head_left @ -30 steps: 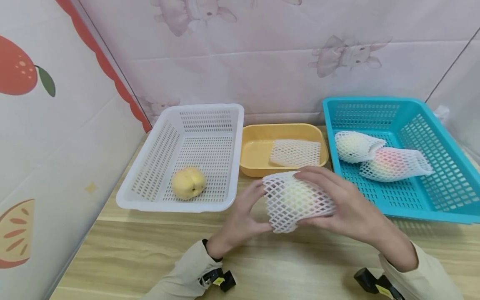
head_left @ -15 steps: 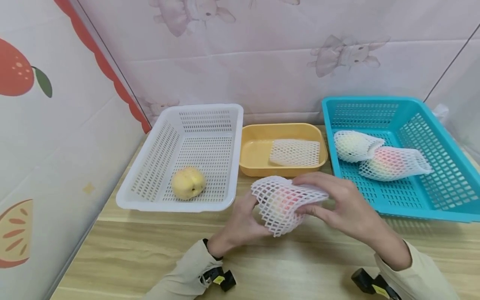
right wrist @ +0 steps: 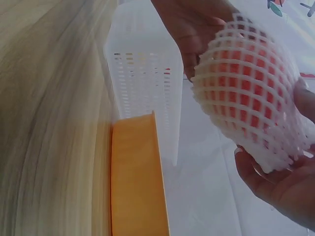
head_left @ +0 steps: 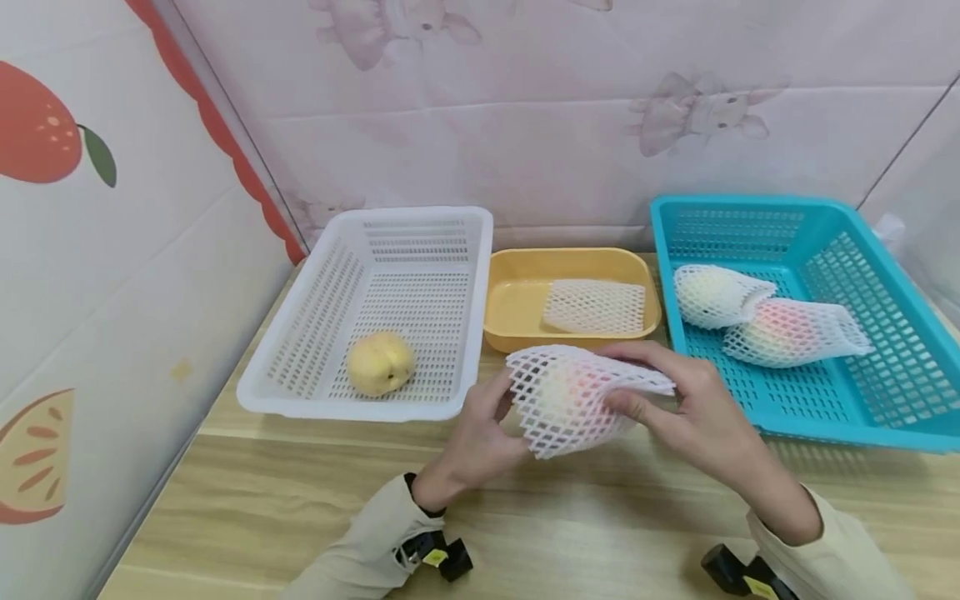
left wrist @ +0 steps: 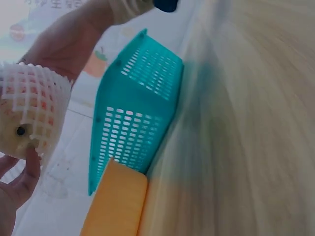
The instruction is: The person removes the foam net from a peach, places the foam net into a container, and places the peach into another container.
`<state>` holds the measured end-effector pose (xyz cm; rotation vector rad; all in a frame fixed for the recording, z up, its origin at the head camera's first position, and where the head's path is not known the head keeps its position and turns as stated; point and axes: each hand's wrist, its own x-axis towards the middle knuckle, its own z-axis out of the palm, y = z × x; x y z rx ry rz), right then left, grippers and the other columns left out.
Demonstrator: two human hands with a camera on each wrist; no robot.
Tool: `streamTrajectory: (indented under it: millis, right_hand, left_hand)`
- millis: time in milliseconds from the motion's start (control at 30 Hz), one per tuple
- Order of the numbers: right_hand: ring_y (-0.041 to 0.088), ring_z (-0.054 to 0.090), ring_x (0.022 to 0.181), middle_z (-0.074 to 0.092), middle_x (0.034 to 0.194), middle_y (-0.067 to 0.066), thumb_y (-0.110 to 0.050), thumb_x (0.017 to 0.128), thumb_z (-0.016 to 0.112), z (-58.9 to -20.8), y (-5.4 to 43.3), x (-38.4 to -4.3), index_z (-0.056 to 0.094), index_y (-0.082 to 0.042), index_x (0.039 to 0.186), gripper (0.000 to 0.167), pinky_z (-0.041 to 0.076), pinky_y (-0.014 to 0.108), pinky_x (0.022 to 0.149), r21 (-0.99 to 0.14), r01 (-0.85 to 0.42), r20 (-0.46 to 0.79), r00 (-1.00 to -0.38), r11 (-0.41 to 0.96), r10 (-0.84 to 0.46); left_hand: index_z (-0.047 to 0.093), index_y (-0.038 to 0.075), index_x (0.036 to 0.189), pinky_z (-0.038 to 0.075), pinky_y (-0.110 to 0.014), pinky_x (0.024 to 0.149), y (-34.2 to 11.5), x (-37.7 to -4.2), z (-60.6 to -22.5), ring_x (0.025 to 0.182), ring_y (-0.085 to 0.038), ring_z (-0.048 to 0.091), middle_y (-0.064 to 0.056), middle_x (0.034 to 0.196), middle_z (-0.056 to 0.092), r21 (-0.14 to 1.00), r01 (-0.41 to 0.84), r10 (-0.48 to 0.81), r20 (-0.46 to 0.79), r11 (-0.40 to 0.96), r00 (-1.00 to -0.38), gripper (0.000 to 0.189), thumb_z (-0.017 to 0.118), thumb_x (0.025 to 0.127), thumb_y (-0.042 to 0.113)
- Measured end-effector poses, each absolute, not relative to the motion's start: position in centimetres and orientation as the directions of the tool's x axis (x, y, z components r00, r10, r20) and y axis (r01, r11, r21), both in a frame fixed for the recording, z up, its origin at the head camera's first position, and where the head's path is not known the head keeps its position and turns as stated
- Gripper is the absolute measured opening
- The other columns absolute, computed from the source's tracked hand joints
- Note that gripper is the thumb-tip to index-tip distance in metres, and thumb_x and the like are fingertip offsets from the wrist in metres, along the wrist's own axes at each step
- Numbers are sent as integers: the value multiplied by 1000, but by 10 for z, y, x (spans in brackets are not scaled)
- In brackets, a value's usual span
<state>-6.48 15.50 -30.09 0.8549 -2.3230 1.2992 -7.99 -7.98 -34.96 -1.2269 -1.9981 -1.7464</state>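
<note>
A yellow and pink peach [left wrist: 11, 137] sits inside a white foam net [head_left: 540, 417], held above the table between both hands. The net's left end is open, and the fruit's stem end shows there in the left wrist view. My left hand [head_left: 483, 437] holds the peach at that open end, its fingertips against the fruit. At the other side, my right hand [head_left: 693, 408] pinches the gathered, narrower end of the net between thumb and fingers. The right wrist view shows the netting stretched over the peach's red side.
A white basket [head_left: 251, 392] with one bare peach [head_left: 380, 363] stands left. Behind the hands, a yellow tray [head_left: 510, 342] contains flat foam netting [head_left: 595, 307]. To the right, a teal basket [head_left: 832, 429] has two netted fruits, one pale [head_left: 712, 296] and one pinkish [head_left: 787, 332].
The netted peach has been turned between the hands, so its pink side now faces up. The right hand has shifted from around the fruit to the net's narrow end.
</note>
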Motion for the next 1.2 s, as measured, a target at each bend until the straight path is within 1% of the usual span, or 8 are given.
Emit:
streamTrajectory:
  millis: [200, 267, 500, 633, 733, 800, 1000, 1200]
  right_hand:
    - [11, 63, 85, 67, 105, 5, -2, 88, 68, -286, 149, -68, 61, -12, 124, 38, 53, 21, 64, -768, -524, 491, -851, 368, -187]
    - [13, 63, 83, 66, 104, 6, -2, 89, 66, -279, 147, -71, 61, -9, 124, 36, 54, 22, 61, -801, -496, 478, -867, 337, -139]
    - [15, 62, 85, 58, 110, 8, -5, 94, 61, -262, 142, -81, 56, -5, 126, 33, 53, 20, 67, -876, -419, 416, -907, 241, -67]
    - [14, 62, 75, 56, 104, 10, -7, 94, 61, -255, 141, -85, 51, -7, 120, 28, 49, 19, 57, -887, -409, 406, -912, 216, -57]
    - [14, 61, 68, 56, 96, 13, -8, 93, 62, -248, 141, -89, 46, -9, 112, 25, 45, 20, 52, -889, -415, 410, -910, 195, -68]
    - [14, 62, 71, 56, 95, 14, -7, 93, 62, -244, 140, -91, 45, -9, 110, 23, 48, 20, 56, -891, -420, 410, -907, 174, -91]
    - [15, 57, 80, 55, 97, 8, -9, 99, 53, -243, 139, -92, 50, 0, 109, 14, 48, 19, 63, -828, -472, 436, -881, 303, -183]
    - [15, 54, 84, 56, 99, 6, -9, 100, 51, -243, 143, -93, 51, 1, 112, 16, 47, 18, 65, -784, -505, 461, -863, 360, -206]
  left_hand:
    - [48, -13, 129, 50, -38, 94, -69, -88, -319, 111, -34, 60, -28, 120, 58, 821, 566, 295, 561, -79, -773, 55, 48, 75, -23]
    - [50, -11, 128, 51, -36, 92, -66, -92, -305, 109, -32, 61, -27, 118, 60, 839, 541, 264, 535, -57, -803, 51, 47, 78, -20]
    - [59, -9, 117, 56, -28, 79, -61, -99, -280, 99, -28, 67, -23, 110, 66, 814, 572, 302, 522, 101, -797, 27, 52, 91, -5]
    - [61, -6, 117, 56, -25, 69, -62, -102, -275, 99, -25, 67, -19, 111, 66, 786, 599, 332, 531, 153, -780, 26, 50, 94, 0]
    - [57, -7, 121, 57, -28, 70, -62, -104, -270, 105, -26, 64, -20, 116, 62, 813, 572, 365, 503, 108, -783, 30, 51, 92, -2]
    - [54, -7, 124, 57, -31, 74, -64, -105, -267, 108, -27, 62, -21, 119, 59, 854, 516, 378, 456, 70, -806, 36, 56, 87, -6]
    - [44, -3, 133, 55, -39, 82, -73, -106, -257, 110, -29, 58, -21, 126, 52, 927, 374, 389, 355, -27, -850, 61, 66, 77, -15]
    - [45, -4, 133, 55, -38, 85, -76, -111, -254, 108, -30, 58, -21, 124, 52, 930, 365, 390, 355, -50, -850, 62, 65, 76, -17]
